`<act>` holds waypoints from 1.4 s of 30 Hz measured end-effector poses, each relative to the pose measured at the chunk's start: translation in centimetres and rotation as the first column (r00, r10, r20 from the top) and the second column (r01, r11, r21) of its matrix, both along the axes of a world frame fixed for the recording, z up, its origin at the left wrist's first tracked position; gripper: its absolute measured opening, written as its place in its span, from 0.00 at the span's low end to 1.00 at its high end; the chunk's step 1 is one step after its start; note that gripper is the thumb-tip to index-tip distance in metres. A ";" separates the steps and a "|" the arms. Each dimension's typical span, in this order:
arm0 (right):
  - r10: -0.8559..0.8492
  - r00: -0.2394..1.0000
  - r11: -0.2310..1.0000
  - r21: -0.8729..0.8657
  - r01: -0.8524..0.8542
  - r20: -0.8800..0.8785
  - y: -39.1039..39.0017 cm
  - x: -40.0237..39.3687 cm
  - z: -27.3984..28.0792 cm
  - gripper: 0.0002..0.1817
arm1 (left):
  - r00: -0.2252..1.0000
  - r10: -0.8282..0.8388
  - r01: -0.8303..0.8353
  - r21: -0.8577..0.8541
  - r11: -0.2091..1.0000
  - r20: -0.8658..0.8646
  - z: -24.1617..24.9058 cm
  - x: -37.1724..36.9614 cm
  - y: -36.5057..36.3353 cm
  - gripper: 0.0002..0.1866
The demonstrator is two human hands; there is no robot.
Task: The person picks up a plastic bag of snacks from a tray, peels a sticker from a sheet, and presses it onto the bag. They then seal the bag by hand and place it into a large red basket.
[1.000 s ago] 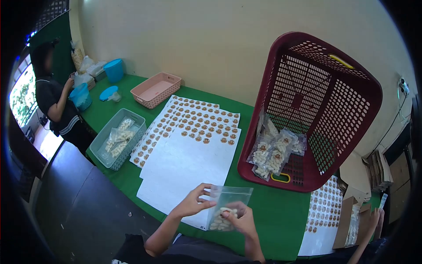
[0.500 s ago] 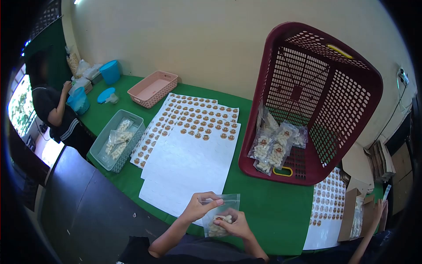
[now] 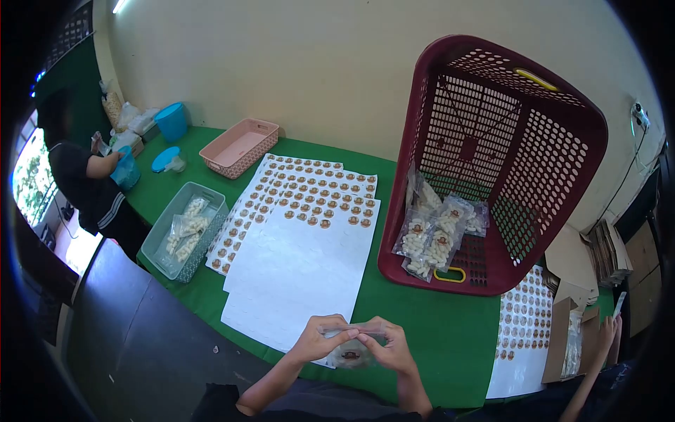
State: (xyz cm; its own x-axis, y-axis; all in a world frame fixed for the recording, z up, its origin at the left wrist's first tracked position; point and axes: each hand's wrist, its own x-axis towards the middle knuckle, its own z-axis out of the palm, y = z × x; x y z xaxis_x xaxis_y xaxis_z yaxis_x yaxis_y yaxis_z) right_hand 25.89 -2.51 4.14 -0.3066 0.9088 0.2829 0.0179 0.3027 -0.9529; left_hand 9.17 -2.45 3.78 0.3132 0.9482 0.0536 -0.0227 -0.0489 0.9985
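My left hand (image 3: 322, 339) and my right hand (image 3: 388, 344) pinch the top edge of a clear bag (image 3: 349, 356), their thumbs nearly meeting at its middle. A round brown sticker shows on the bag. Just beyond my hands lie white sheets (image 3: 299, 271) with rows of round brown stickers along their far part. To the right, a tilted maroon basket (image 3: 395, 264) holds several filled, stickered bags (image 3: 441, 235).
A grey-green basket (image 3: 156, 243) with filled bags, a pink basket (image 3: 232, 144) and blue containers (image 3: 171, 122) stand left. One person (image 3: 88, 176) works at far left; another person's hand (image 3: 609, 334) is at right beside a cardboard box (image 3: 559, 341) and a sticker sheet (image 3: 520, 330).
My right hand has moved up from the bag's front to its top edge, beside my left hand. The person at far left has reached into the blue container.
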 end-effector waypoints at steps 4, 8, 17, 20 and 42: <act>-0.042 0.999 0.999 -0.012 0.042 -0.008 0.0 0.2 -0.9 0.09 | 0.999 -0.017 0.018 0.022 1.000 -0.045 -0.1 0.3 -0.2 0.08; -0.249 0.968 0.969 -0.007 0.248 -0.025 0.0 -0.4 -1.2 0.09 | 0.998 -0.033 0.038 0.110 0.993 -0.044 0.9 0.6 -0.4 0.10; -0.314 0.946 0.943 0.085 0.321 -0.084 -0.3 -1.5 -1.6 0.06 | 0.913 0.402 -0.362 0.328 0.872 -0.063 -1.6 0.4 1.2 0.04; -0.279 0.960 0.957 0.092 0.275 0.033 0.0 -0.3 -1.5 0.06 | 0.919 0.387 -0.334 0.374 0.865 -0.076 -1.9 0.0 1.1 0.09; -0.401 0.913 0.916 -0.062 0.397 -0.082 -0.1 0.8 -2.3 0.13 | 0.966 0.187 -0.093 0.437 0.895 -0.177 -1.3 1.5 -0.2 0.30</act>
